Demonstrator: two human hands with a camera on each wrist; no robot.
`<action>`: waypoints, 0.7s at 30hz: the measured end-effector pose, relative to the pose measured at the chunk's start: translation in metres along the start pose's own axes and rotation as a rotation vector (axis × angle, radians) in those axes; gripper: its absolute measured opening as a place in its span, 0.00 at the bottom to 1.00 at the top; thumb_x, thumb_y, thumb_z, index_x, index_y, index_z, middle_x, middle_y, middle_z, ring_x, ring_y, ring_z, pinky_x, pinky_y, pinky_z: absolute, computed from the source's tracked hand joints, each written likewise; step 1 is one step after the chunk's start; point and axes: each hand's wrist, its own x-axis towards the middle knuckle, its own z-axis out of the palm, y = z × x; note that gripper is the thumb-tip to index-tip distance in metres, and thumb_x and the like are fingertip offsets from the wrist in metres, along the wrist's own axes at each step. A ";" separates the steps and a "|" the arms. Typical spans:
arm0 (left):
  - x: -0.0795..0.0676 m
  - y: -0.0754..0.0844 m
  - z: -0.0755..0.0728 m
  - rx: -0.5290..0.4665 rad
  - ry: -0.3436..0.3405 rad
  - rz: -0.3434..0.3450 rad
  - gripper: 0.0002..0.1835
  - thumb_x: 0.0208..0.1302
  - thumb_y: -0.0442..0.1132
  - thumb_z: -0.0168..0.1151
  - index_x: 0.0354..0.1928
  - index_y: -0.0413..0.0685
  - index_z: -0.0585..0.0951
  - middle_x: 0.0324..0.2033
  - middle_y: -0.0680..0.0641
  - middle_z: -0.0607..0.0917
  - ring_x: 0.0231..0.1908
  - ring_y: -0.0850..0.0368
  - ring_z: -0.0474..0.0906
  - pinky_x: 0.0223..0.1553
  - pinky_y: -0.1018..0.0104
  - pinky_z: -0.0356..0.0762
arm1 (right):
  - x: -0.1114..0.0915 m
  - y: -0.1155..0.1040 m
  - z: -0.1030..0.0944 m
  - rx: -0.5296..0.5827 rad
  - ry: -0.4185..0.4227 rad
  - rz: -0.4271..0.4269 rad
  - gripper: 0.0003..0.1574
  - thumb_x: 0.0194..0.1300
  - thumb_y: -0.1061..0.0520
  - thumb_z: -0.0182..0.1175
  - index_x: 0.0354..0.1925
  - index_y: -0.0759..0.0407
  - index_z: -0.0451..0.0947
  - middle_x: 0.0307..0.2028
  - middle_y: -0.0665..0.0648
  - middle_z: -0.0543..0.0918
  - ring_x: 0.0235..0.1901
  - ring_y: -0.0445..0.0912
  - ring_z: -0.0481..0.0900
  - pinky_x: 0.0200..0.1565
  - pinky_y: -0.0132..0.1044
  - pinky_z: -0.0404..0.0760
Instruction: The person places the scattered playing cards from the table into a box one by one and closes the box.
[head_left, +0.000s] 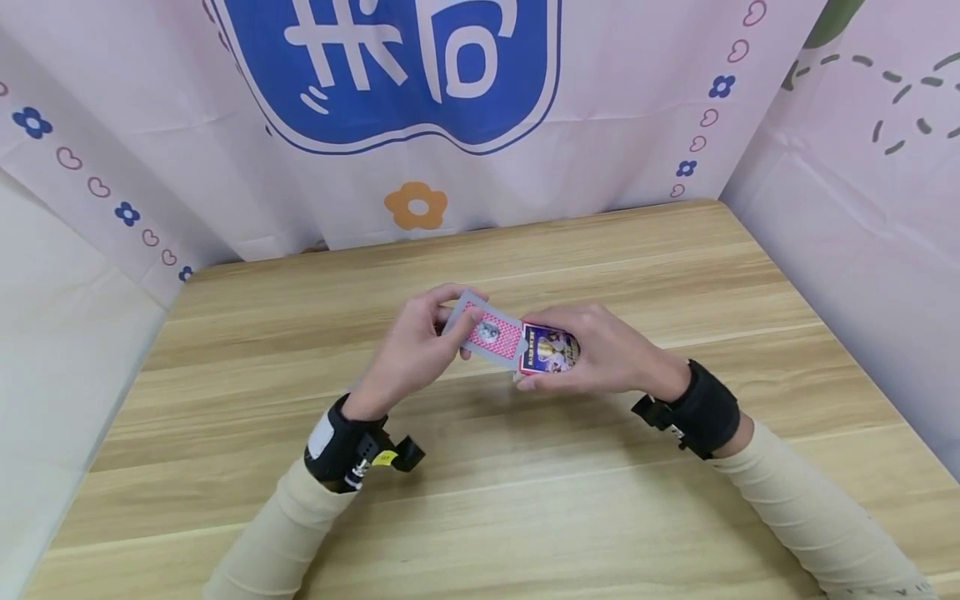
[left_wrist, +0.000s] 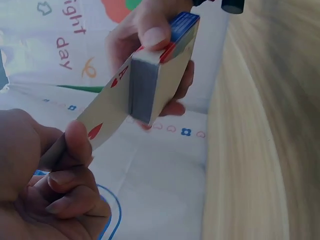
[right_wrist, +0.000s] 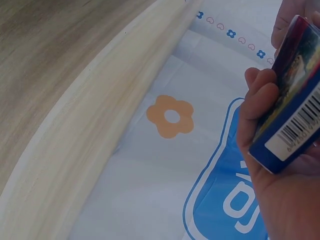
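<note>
In the head view my left hand point(head_left: 416, 346) pinches a playing card point(head_left: 493, 335) between thumb and fingers, its pink checkered back facing up. The left wrist view shows the card's face, an ace of hearts point(left_wrist: 106, 111). Its far end reaches the mouth of a card box point(head_left: 550, 348), which my right hand point(head_left: 603, 350) grips around the sides. Grey edges of a stack of cards point(left_wrist: 143, 89) fill the box's opening. A barcode point(right_wrist: 295, 127) on the box's blue end faces the right wrist camera.
Both hands are above a wooden table point(head_left: 487, 500). Behind it hangs a pale printed curtain point(head_left: 600, 158) with a blue emblem and an orange flower point(head_left: 390, 204). Black straps with small cameras circle both wrists.
</note>
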 end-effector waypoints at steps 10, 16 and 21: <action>-0.001 -0.001 0.015 -0.078 0.153 0.055 0.12 0.69 0.42 0.55 0.51 0.49 0.78 0.16 0.50 0.82 0.10 0.56 0.67 0.07 0.71 0.55 | 0.001 -0.001 -0.001 -0.006 0.043 0.012 0.42 0.44 0.40 0.73 0.53 0.61 0.76 0.39 0.54 0.83 0.30 0.36 0.77 0.27 0.33 0.81; -0.004 -0.002 0.030 -0.061 0.227 0.089 0.13 0.70 0.40 0.54 0.51 0.43 0.77 0.14 0.47 0.81 0.11 0.60 0.72 0.06 0.70 0.57 | 0.000 0.000 -0.001 -0.057 0.075 0.039 0.42 0.43 0.42 0.74 0.51 0.65 0.76 0.38 0.56 0.84 0.29 0.36 0.76 0.27 0.34 0.81; -0.005 -0.003 0.033 -0.131 0.175 -0.007 0.13 0.70 0.44 0.54 0.52 0.49 0.77 0.15 0.45 0.81 0.09 0.58 0.63 0.07 0.71 0.53 | 0.000 0.000 -0.001 -0.063 0.090 0.031 0.41 0.41 0.45 0.75 0.51 0.64 0.76 0.38 0.56 0.84 0.30 0.36 0.76 0.28 0.34 0.81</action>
